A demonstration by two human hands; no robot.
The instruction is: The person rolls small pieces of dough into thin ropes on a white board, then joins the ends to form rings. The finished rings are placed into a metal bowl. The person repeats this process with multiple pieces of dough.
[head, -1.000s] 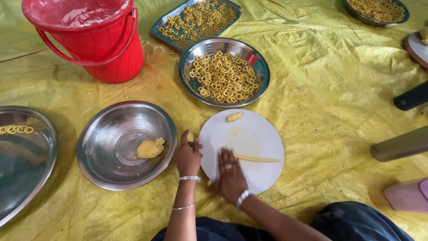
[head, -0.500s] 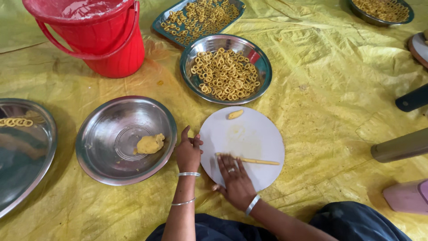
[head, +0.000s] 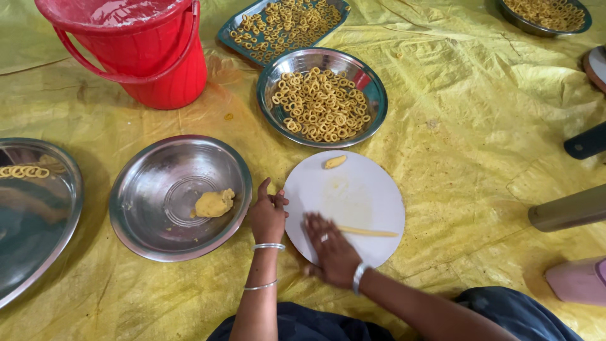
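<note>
- Right hand (head: 333,256), fingers flat and released, presses a thin dough rope (head: 367,232) on the white board (head: 360,189), centre frame.
- Left hand (head: 267,216), loosely curled, steadies the board's edge.
- Many rings fill the bowl (head: 322,104) above.
- A dough lump (head: 214,203) waits in the basin (head: 158,221), a small piece (head: 335,161) on the board.

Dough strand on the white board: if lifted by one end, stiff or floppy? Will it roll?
The dough strand is long and thin, so it would probably sag or break if lifted by one end. It looks round, lying flat on the white board by the right hand, so a sideways push likely rolls it. The soft dough may also stick slightly.
</note>
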